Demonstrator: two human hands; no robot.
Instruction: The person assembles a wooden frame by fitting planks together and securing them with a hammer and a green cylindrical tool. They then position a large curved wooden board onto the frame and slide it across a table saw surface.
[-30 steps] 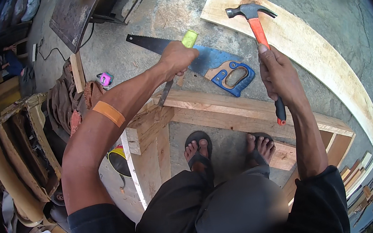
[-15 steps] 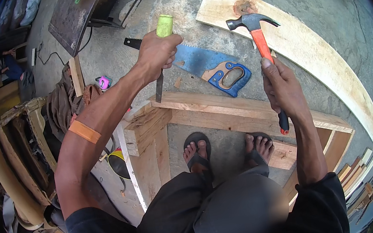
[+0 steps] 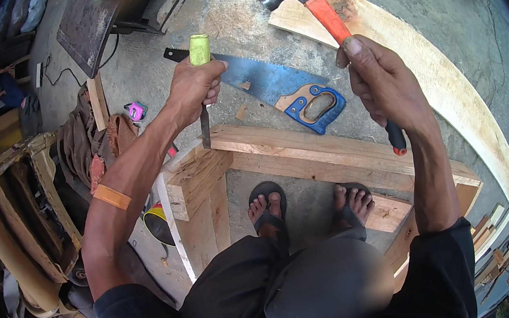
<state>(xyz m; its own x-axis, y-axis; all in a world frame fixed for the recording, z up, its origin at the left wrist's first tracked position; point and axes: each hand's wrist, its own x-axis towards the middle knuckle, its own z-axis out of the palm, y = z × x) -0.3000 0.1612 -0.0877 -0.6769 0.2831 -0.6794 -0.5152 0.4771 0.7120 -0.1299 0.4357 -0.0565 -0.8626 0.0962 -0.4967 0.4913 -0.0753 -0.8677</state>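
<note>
My left hand (image 3: 193, 87) is wrapped round the yellow-green handle of a chisel (image 3: 199, 50). The chisel stands nearly upright, its blade tip at the far left corner of a wooden frame (image 3: 303, 142), where two timbers meet. In my right hand (image 3: 383, 81) is a claw hammer (image 3: 327, 15) with an orange and black handle. Its head is raised, up and to the right of the chisel, and apart from it. On the floor beyond the frame lies a handsaw (image 3: 277, 81) with a blue and wooden handle.
A long curved-looking board (image 3: 427, 68) lies at the right. Far left stands a dark metal piece (image 3: 90, 33). A pink tape measure (image 3: 135, 111) sits near brown cloth (image 3: 77, 136). My sandalled feet (image 3: 267, 207) are inside the frame, and wood strips (image 3: 500, 243) lie at the right.
My right hand has lifted the hammer up and nearer the camera. My left hand has shifted slightly left and down with the chisel, whose blade now stands straighter at the corner joint.
</note>
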